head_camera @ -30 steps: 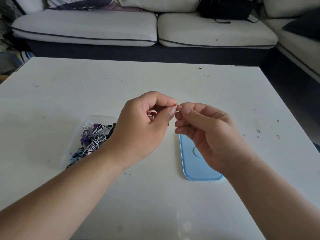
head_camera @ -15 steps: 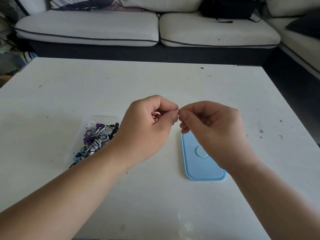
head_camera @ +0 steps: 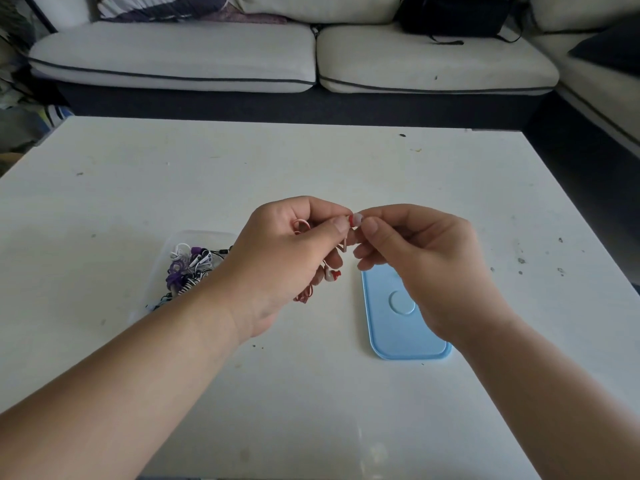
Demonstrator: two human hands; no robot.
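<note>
1. Plainly, the red-and-white earphones are held in the air above the table, between the two hands, and their slack loops hang at 6 o'clock below the left grip.
2. I judge them very light, limp and springy (a thin cord that wants to uncoil), so the loops need holding as a bundle rather than by one strand.
3. The left grip is curled round that coil, with thumb and forefinger pressed together on the cord.
4. The right grip pinches one earbud between thumb and forefinger, and its other fingers are loosely bent.
5. The bud's hard, smooth shell is the best place to take hold. It is small and probably slippery, and pulling on the cord where it joins the bud could strain it.
6. Counting from near to far, there is one table and one blue lid, which lies flat at 5 o'clock from the pinch.
7. There are two hands and one set of earphones in them, with two buds showing: one pinched and one dangling.
8. One clear box sits at 8 o'clock. It holds a tangle of other earphones too knotted to count.
9. At 12 o'clock stands one sofa with two seat cushions showing, and at 1 o'clock one black bag lies on it.
</note>
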